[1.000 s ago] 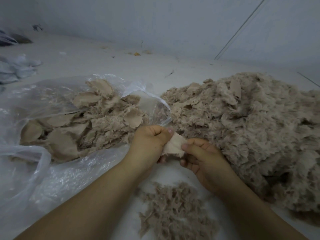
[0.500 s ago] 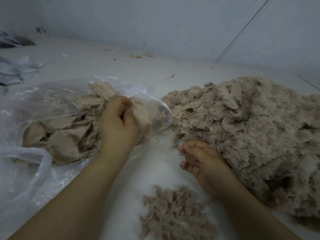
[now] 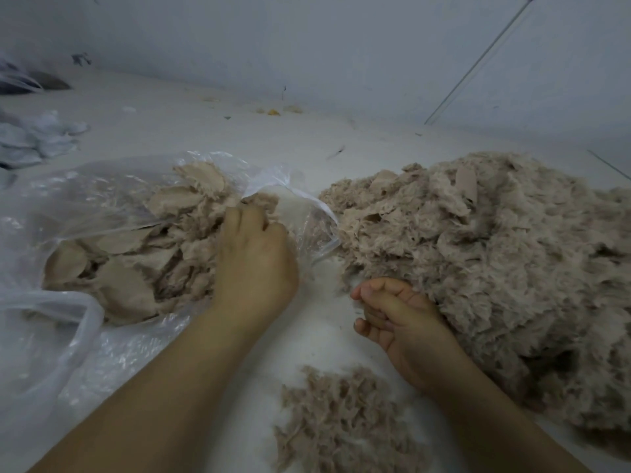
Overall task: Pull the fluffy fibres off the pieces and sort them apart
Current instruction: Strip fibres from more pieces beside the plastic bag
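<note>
Nearest: one loose fibre clump [image 3: 345,425], cut off by the bottom edge. My right hand [image 3: 399,315] rests on the white surface [image 3: 321,332], fingers loosely curled, nothing clearly in it, just beside the big fluffy pile [image 3: 495,261], which the right edge crops. My left hand [image 3: 254,261] reaches into one clear plastic bag [image 3: 68,206] of stripped pieces [image 3: 119,268]; fingertips buried, can't tell if they grip. Far: pale wall [image 3: 307,46]; grey bundle [image 3: 34,138], indistinct.
</note>
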`<state>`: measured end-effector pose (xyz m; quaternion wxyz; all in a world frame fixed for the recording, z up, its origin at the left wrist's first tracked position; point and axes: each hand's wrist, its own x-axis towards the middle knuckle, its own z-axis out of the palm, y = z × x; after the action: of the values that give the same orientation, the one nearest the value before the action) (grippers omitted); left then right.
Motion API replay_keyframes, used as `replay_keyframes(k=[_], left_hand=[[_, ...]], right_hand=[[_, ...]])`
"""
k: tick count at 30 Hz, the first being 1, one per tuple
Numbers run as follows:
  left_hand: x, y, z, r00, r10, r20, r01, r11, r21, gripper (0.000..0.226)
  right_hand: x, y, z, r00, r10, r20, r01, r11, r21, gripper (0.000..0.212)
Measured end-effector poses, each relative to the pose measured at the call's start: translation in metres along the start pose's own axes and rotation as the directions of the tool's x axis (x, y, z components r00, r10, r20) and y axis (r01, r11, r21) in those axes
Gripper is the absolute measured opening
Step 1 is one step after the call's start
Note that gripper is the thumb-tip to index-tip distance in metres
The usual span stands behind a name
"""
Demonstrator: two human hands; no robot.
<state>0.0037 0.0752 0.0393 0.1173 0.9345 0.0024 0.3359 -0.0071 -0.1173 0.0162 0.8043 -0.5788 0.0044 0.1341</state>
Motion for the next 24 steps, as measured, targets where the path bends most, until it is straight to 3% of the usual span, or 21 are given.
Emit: replay_keyframes(k=[3,6,8,11,13,17,21,24], left_hand=[[-0.007,0.017,0.009,0.980,0.110,0.166,-0.057,0.954,-0.295,0.011],[-0.012,0.033,0.015,0.926,0.172,0.337,0.063,0.809,-0.585,0.026],[-0.014,0.038,0.020,0.914,0.130,0.385,0.139,0.791,-0.596,0.027],[-0.008,0.036,0.020,0.946,-0.069,0.317,0.260,0.744,-0.616,0.025],[0.000,0.035,0.017,0.946,-0.128,0.299,0.290,0.748,-0.598,0.021],[0.022,0.045,0.009,0.978,-0.007,0.209,0.139,0.770,-0.623,0.019],[0.054,0.064,0.011,0.971,0.142,0.192,-0.017,0.844,-0.537,0.044],[0.069,0.072,0.016,0.971,0.087,0.223,0.047,0.842,-0.537,0.023]], right_hand=[[-0.002,-0.001,0.001,1.000,0.003,0.013,-0.003,1.000,0.007,0.015],[-0.004,-0.004,0.003,0.999,0.007,0.048,-0.008,0.999,0.033,0.015],[-0.004,-0.005,0.004,0.999,0.008,0.047,-0.009,0.999,0.032,0.016],[-0.003,-0.005,0.004,0.999,0.012,0.033,-0.013,1.000,0.023,0.015],[-0.003,-0.004,0.003,1.000,0.014,0.027,-0.014,1.000,0.021,0.015],[-0.002,-0.004,0.002,1.000,0.021,0.014,-0.021,0.999,0.025,0.013],[0.000,-0.002,0.002,1.000,0.025,0.003,-0.025,1.000,0.013,0.011],[0.000,-0.001,0.001,1.000,0.020,0.001,-0.021,1.000,0.015,0.015]])
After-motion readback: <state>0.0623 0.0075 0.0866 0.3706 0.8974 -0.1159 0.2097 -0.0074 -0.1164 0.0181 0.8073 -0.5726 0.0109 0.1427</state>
